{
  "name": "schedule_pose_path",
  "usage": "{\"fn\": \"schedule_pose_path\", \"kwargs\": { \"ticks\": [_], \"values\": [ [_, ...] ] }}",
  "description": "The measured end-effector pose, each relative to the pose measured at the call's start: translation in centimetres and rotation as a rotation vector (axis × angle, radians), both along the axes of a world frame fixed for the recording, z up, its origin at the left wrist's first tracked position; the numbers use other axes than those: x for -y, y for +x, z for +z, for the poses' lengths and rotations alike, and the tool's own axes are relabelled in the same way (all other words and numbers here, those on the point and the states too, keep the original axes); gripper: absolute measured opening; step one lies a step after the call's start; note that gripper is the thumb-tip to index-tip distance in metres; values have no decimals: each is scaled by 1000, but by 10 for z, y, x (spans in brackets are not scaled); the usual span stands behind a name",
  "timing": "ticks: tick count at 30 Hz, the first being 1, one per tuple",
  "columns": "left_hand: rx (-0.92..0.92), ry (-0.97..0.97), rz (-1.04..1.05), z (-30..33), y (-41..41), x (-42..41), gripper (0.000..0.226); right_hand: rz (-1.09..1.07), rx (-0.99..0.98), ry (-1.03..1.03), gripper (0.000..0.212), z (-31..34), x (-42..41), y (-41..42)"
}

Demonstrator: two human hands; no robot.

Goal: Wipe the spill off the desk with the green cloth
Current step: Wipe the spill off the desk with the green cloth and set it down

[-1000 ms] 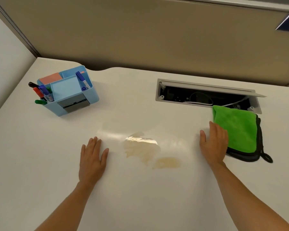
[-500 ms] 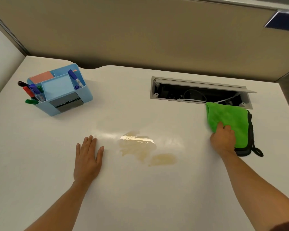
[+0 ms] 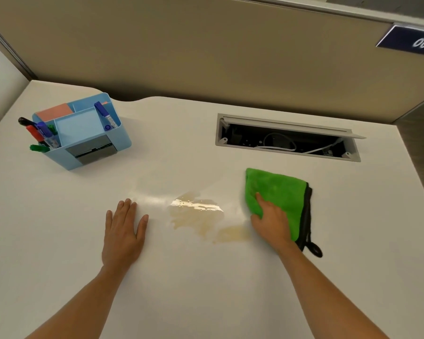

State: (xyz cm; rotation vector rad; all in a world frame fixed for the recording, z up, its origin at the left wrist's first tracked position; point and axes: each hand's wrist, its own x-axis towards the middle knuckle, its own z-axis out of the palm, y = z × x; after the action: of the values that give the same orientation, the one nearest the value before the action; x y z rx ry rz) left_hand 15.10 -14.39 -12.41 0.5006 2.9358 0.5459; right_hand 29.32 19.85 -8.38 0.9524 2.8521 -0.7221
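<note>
A pale brown spill lies on the white desk, with a smaller patch trailing to its right. The folded green cloth, black-edged with a hanging loop, lies flat just right of the spill. My right hand grips the cloth's near left corner, fingers curled on it, close to the spill's right patch. My left hand rests flat on the desk left of the spill, fingers apart and holding nothing.
A light blue organiser with markers and note pads stands at the back left. An open cable hatch with white cords sits behind the cloth. A beige partition runs along the desk's back edge.
My right hand closed on the green cloth and dragged it left and nearer, away from the cable hatch, up to the spill's right side. My left hand stayed flat in place.
</note>
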Motion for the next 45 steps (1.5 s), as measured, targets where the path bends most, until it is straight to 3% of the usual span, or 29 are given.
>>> {"fn": "schedule_pose_path", "kwargs": {
  "ticks": [7,13,17,27,32,41,45],
  "values": [
    [12,6,-3,5,1,0,69,48,-45,6,63,-6,12,11],
    [7,8,-9,2,1,-1,70,-202,-94,29,58,-2,-24,18],
    [2,1,-10,4,1,-2,70,-222,-109,-19,57,0,-6,15],
    [7,16,-6,8,2,-2,67,145,-28,-119,69,-9,143,-17],
    [19,23,-5,7,1,0,66,213,-43,-54,67,-9,122,-36],
    [-11,21,-7,3,0,-1,59,-102,-109,-58,61,-5,36,-84],
    [-20,12,-10,2,0,-2,58,19,-97,-83,64,-3,56,-96]
  ]
}}
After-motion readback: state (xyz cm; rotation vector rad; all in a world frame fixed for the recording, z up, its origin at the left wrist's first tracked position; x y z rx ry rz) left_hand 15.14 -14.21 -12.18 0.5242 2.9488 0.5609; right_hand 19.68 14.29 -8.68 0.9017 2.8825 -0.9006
